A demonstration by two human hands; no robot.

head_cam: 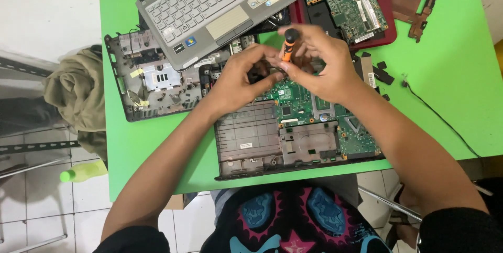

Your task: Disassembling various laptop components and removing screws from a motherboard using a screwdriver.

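An opened laptop base (251,143) with an exposed green circuit board (298,101) lies in front of me on a green table (136,143). My right hand (325,69) grips an orange and black screwdriver (288,46), held upright over the back part of the board. My left hand (241,77) is beside it, its fingers around a dark part by the screwdriver's tip; what exactly they touch is hidden.
A grey keyboard cover (209,6) rests tilted on another stripped laptop shell (152,80) at the left. A red laptop base with a board (361,12) sits at the back right. Small black parts (382,74) and a thin cable (440,119) lie to the right. An olive cloth (76,90) hangs off the left edge.
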